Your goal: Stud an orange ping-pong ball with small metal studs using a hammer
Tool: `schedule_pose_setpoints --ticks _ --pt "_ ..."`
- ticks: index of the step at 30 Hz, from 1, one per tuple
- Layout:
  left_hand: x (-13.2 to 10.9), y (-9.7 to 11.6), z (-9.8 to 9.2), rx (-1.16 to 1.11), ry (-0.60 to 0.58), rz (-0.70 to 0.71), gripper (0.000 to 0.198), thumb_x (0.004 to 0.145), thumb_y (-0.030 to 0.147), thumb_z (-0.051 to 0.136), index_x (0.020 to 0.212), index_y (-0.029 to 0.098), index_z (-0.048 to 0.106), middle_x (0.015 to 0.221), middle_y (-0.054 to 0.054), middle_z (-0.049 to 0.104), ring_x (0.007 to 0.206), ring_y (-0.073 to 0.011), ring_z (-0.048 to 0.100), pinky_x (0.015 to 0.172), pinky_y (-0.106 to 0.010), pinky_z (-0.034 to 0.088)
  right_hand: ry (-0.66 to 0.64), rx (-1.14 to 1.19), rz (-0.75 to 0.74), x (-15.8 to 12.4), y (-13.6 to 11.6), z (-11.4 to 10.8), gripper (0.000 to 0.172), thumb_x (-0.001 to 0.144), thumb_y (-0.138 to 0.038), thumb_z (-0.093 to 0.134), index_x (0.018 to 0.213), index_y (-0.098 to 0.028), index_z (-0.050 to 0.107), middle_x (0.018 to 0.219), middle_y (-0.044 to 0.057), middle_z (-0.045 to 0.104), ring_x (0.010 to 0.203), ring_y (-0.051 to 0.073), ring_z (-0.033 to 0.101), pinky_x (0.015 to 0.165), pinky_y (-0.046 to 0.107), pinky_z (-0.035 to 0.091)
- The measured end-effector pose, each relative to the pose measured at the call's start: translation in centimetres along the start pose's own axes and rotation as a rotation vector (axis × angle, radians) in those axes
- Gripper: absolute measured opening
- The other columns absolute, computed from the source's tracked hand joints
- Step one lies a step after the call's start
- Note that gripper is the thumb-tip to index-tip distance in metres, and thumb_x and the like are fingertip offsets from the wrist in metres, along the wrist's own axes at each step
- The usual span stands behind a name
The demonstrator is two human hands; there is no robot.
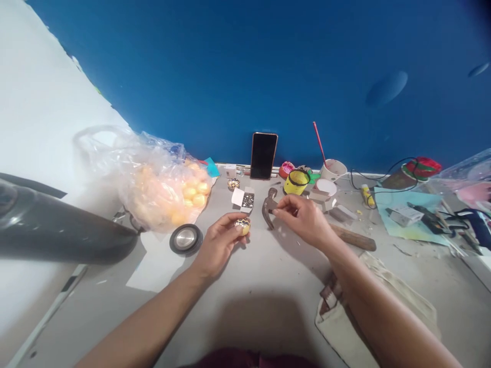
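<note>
My left hand is closed around a small yellow ball with shiny silver pieces, like thumbtack heads, set over its top. Just behind it an open white box holds many small silver tacks. A claw hammer lies on the table, its wooden handle passing under my right wrist. My right hand is over the hammer with thumb and fingertips pinched beside its head. Whatever is between those fingertips is too small to tell. Another studded ball rests behind the box.
At left a clear plastic bag holds several yellow balls, near a round black-rimmed lid. A phone leans against the blue wall. Yellow and white cups stand at the back. A cream cloth bag lies under my right forearm.
</note>
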State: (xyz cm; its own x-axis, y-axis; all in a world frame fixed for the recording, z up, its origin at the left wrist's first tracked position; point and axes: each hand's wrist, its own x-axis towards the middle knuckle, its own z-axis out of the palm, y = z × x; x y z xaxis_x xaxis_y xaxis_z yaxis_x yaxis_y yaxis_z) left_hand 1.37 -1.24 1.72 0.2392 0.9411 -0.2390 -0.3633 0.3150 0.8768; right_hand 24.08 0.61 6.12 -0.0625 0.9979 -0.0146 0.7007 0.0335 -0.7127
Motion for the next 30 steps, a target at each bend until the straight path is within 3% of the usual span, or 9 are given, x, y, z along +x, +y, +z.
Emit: schedule_pose_setpoints --ticks 3,7,12,16,18,22,25,30 --pt "0.4 0.2 -0.2 -0.075 0.036 -0.082 0.030 0.071 0.025 0.080 0.098 0.013 0.074 0.099 -0.010 0.072 0.070 -0.0153 0.066 0.060 -0.025 0.049 -0.007 -0.502 0.011 0.8 1.4 0.0 0.024 0.084 -0.039 0.070 0.097 -0.019 0.066 0.102 0.010 0.071 0.095 0.026 0.064 0.070 0.031 0.041" --pt "0.7 0.3 -0.6 -0.102 0.048 -0.105 0.036 0.072 0.027 0.080 0.105 0.013 0.074 0.097 -0.010 0.070 0.070 -0.0134 0.063 0.058 -0.023 0.047 -0.038 -0.715 0.010 1.6 2.9 1.5 0.024 0.091 -0.039 0.066 0.104 -0.019 0.066 0.110 0.012 0.066 0.111 0.030 0.059 0.081 0.035 0.044" --pt "0.8 0.2 -0.9 0.179 0.075 0.025 0.050 0.069 0.023 0.082 0.117 0.017 0.069 0.079 0.001 0.059 0.064 -0.0091 0.051 0.059 -0.021 0.044 -0.040 -0.751 0.003 1.8 3.4 2.4 0.025 0.096 -0.040 0.060 0.106 -0.018 0.066 0.111 0.013 0.066 0.111 0.030 0.060 0.082 0.035 0.044" --pt "0.9 0.0 -1.2 0.394 0.134 0.135 0.054 0.072 0.027 0.079 0.123 0.018 0.064 0.096 -0.002 0.064 0.074 -0.0122 0.056 0.066 -0.024 0.047 -0.032 -0.718 0.025 1.2 2.1 1.6 0.026 0.102 -0.033 0.048 0.103 -0.016 0.067 0.109 0.014 0.069 0.102 0.027 0.066 0.075 0.032 0.043" --pt "1.0 -0.1 -1.3 0.432 0.124 0.141 0.049 0.073 0.027 0.078 0.119 0.017 0.065 0.093 -0.002 0.064 0.077 -0.0133 0.057 0.069 -0.025 0.048 -0.021 -0.641 0.033 0.5 0.8 0.7 0.031 0.104 -0.034 0.041 0.103 -0.017 0.068 0.105 0.014 0.072 0.091 0.024 0.069 0.068 0.030 0.042" --pt "1.1 -0.2 -1.1 0.489 0.100 0.093 0.047 0.070 0.028 0.077 0.115 0.017 0.067 0.081 0.000 0.065 0.071 -0.0134 0.056 0.067 -0.025 0.047 0.035 -0.475 -0.027 -1.4 -1.9 -0.3 0.033 0.095 -0.047 0.055 0.095 -0.020 0.074 0.087 0.009 0.077 0.078 0.024 0.071 0.064 0.029 0.043" --pt "1.1 -0.3 -0.9 0.499 0.102 0.112 0.047 0.068 0.029 0.079 0.112 0.015 0.069 0.090 -0.003 0.071 0.079 -0.0161 0.061 0.072 -0.027 0.049 0.116 -0.442 -0.198 -2.6 -3.0 0.5 0.033 0.094 -0.042 0.057 0.113 -0.023 0.076 0.090 0.008 0.079 0.077 0.024 0.073 0.065 0.029 0.045" --pt "0.9 -0.4 -0.8 0.457 0.065 0.131 0.045 0.067 0.029 0.081 0.109 0.013 0.074 0.091 -0.004 0.073 0.081 -0.0178 0.062 0.073 -0.027 0.049 0.084 -0.505 -0.233 -3.2 -2.9 1.7 0.034 0.094 -0.044 0.057 0.108 -0.021 0.078 0.081 0.009 0.079 0.066 0.023 0.071 0.060 0.029 0.043"
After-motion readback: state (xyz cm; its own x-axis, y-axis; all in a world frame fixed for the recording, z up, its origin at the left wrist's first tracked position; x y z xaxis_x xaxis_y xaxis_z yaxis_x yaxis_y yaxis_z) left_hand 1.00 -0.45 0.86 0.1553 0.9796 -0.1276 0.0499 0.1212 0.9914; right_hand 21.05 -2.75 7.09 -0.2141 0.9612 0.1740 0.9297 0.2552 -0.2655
